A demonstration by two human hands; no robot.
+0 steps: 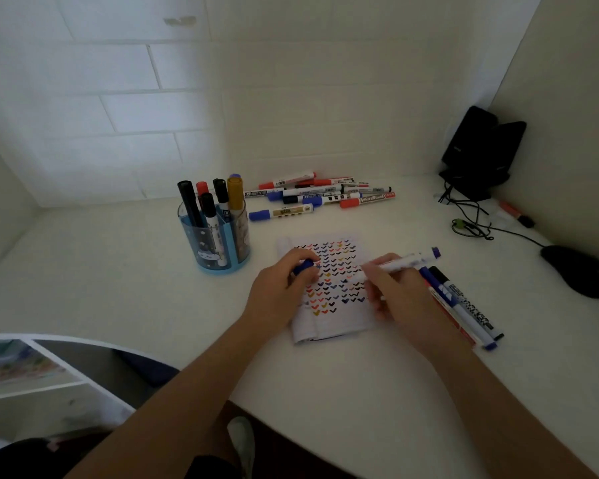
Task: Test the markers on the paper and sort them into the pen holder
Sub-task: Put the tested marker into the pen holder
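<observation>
A sheet of paper (pixel 336 326) covered in small coloured check marks lies on the white desk. My left hand (pixel 281 292) rests on its left edge and grips a blue marker cap (pixel 304 266). My right hand (pixel 398 295) holds an uncapped white marker with a blue end (pixel 407 261), its tip down on the paper. A blue pen holder (pixel 218 240) with several markers stands to the left. A pile of markers (pixel 320 195) lies behind the paper.
Three markers (pixel 464 305) lie to the right of my right hand. A black mouse (pixel 578 271), cables (pixel 471 226) and a black stand (pixel 481 150) sit in the right corner. Walls close in the desk at the back and right.
</observation>
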